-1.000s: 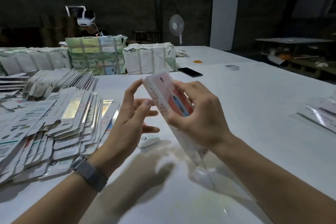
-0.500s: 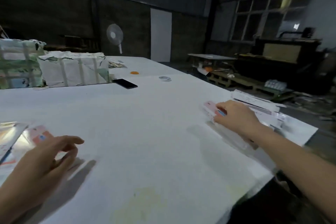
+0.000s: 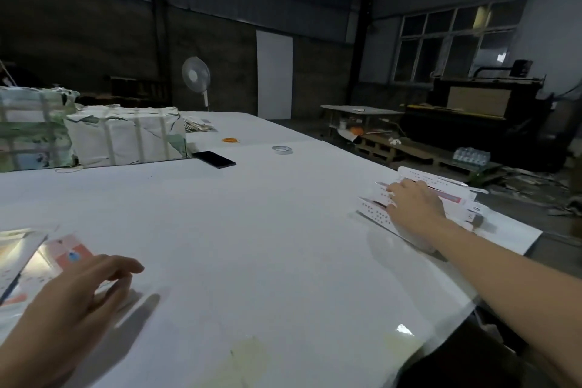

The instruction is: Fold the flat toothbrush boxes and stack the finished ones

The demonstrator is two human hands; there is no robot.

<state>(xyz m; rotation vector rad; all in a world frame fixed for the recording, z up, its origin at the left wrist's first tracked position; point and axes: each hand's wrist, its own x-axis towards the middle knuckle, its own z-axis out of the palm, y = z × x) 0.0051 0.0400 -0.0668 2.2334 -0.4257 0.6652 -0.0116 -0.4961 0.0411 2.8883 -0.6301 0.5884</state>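
Two hands show: the left hand at 7 o'clock, the right hand at 3 o'clock. Two wrapped bundles sit at 10 o'clock. One phone, one tape roll and one fan lie toward 12 o'clock.

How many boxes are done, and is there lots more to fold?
Done: a few folded boxes lie stacked at the table's right edge; I can't count them exactly. In hand: the right hand rests on that stack, seemingly placing one. Left: the left hand reaches toward the flat boxes at the left edge; only part of that pile shows, so probably plenty.
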